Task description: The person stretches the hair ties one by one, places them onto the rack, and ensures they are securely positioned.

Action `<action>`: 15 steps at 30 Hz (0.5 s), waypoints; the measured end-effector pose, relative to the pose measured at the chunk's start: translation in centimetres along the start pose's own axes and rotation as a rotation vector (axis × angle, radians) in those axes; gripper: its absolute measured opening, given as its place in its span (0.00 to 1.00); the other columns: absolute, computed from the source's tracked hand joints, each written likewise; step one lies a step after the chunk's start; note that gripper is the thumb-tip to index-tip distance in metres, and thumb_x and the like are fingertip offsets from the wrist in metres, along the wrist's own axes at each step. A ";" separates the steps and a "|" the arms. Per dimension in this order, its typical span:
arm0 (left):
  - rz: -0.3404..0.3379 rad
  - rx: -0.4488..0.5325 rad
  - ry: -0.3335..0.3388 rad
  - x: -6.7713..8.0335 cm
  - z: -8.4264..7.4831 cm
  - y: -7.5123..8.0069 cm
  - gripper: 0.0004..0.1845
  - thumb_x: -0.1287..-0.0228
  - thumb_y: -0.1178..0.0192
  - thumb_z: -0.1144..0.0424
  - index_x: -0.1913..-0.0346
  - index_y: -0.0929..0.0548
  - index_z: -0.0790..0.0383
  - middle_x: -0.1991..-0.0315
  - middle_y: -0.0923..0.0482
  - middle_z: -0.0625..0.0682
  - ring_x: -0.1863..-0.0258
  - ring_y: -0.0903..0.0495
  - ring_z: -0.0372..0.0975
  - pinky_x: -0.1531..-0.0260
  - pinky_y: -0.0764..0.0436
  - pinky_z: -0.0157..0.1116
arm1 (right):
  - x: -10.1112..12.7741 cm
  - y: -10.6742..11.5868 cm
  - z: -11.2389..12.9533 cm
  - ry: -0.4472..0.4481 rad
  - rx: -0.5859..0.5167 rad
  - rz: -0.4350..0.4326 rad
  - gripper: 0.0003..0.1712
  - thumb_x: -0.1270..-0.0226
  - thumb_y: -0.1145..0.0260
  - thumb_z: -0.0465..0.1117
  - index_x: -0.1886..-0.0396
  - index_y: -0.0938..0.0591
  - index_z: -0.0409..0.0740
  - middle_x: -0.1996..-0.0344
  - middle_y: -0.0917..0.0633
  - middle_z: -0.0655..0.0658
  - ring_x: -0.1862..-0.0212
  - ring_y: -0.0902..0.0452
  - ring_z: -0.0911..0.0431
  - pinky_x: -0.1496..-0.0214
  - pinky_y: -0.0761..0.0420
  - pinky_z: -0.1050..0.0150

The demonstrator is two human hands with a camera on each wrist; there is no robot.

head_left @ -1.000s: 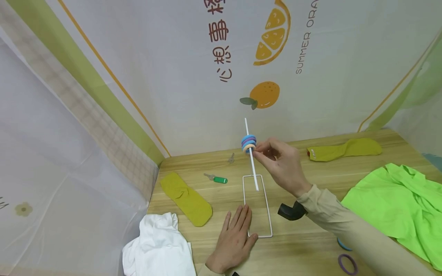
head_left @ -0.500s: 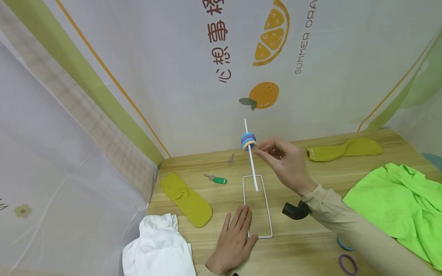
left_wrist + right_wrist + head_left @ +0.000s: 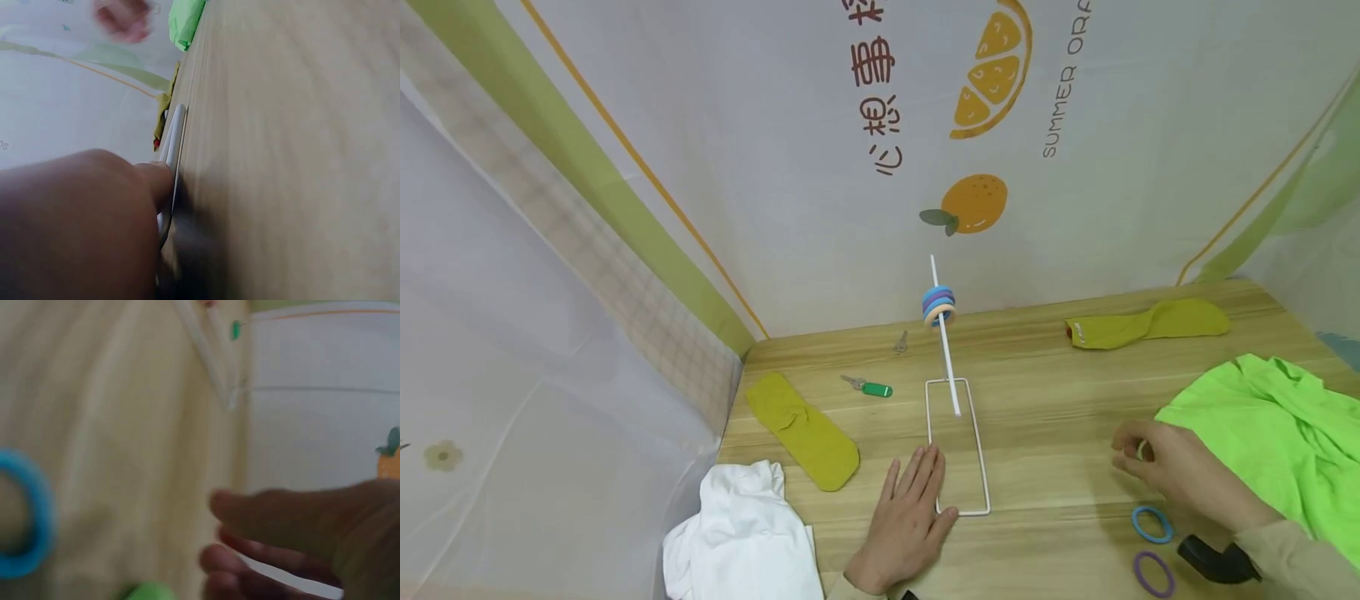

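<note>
Right hand (image 3: 1180, 475) has withdrawn from the ring post (image 3: 942, 333), now hovering near the blue ring (image 3: 1152, 524), fingers loosely curled; left hand (image 3: 910, 521) is pressing the wire base (image 3: 977, 467) flat-fingered.

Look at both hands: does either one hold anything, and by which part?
Nothing is held. The left hand lies flat, pressing the wire stand's base. The right hand hovers near the blue ring, its fingers loosely curled.

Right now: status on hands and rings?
Left hand flat on stand base. Right hand above blue ring, grip unclear. Three rings on pole. Nothing blocking.
</note>
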State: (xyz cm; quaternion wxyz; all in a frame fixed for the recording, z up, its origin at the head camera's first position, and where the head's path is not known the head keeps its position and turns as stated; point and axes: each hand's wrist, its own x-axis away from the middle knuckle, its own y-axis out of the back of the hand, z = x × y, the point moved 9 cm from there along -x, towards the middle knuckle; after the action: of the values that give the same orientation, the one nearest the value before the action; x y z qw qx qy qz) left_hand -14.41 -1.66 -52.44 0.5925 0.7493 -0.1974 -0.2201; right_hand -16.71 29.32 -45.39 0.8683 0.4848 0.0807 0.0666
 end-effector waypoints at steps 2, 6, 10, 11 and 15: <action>0.007 0.004 0.006 0.0 0.1 0.0 0.35 0.16 0.64 0.44 0.18 0.46 0.62 0.16 0.51 0.55 0.17 0.50 0.47 0.24 0.47 0.54 | 1.3 -1.5 -2.0 -0.031 0.004 0.085 0.06 0.37 0.25 0.38 0.62 0.14 0.44 0.72 0.19 0.57 0.71 0.31 0.73 0.70 0.26 0.69; 0.023 0.014 0.020 0.1 0.2 0.0 0.35 0.17 0.64 0.44 0.18 0.46 0.62 0.16 0.52 0.55 0.17 0.51 0.46 0.24 0.47 0.55 | 2.9 -3.2 -4.0 -0.052 0.005 0.151 0.08 0.39 0.24 0.38 0.62 0.14 0.42 0.72 0.19 0.58 0.71 0.31 0.74 0.69 0.25 0.69; 0.019 0.013 0.020 0.1 0.3 0.0 0.35 0.17 0.63 0.45 0.18 0.45 0.62 0.16 0.52 0.55 0.17 0.50 0.46 0.24 0.47 0.56 | 3.3 -3.7 -4.3 -0.053 0.015 0.141 0.07 0.39 0.24 0.37 0.63 0.14 0.44 0.74 0.21 0.60 0.71 0.32 0.74 0.70 0.26 0.70; 0.016 0.012 0.017 0.1 0.3 0.0 0.35 0.17 0.63 0.45 0.18 0.45 0.62 0.16 0.52 0.55 0.17 0.50 0.46 0.24 0.47 0.56 | 3.4 -3.8 -4.3 -0.046 0.018 0.140 0.07 0.39 0.25 0.37 0.64 0.15 0.44 0.75 0.21 0.61 0.72 0.32 0.74 0.70 0.26 0.70; 0.009 0.011 0.010 0.0 0.2 -0.2 0.35 0.17 0.64 0.44 0.18 0.46 0.62 0.16 0.52 0.54 0.17 0.51 0.46 0.24 0.48 0.55 | 3.5 -3.9 -3.9 -0.013 0.023 0.147 0.07 0.40 0.25 0.36 0.67 0.16 0.48 0.76 0.23 0.63 0.73 0.34 0.74 0.71 0.28 0.70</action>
State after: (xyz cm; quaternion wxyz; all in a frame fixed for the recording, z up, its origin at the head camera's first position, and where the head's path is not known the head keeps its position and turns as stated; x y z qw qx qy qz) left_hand -14.53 -1.82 -52.64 0.5903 0.7529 -0.1992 -0.2123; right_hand -13.91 31.23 -51.00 0.8560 0.4998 0.0400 0.1262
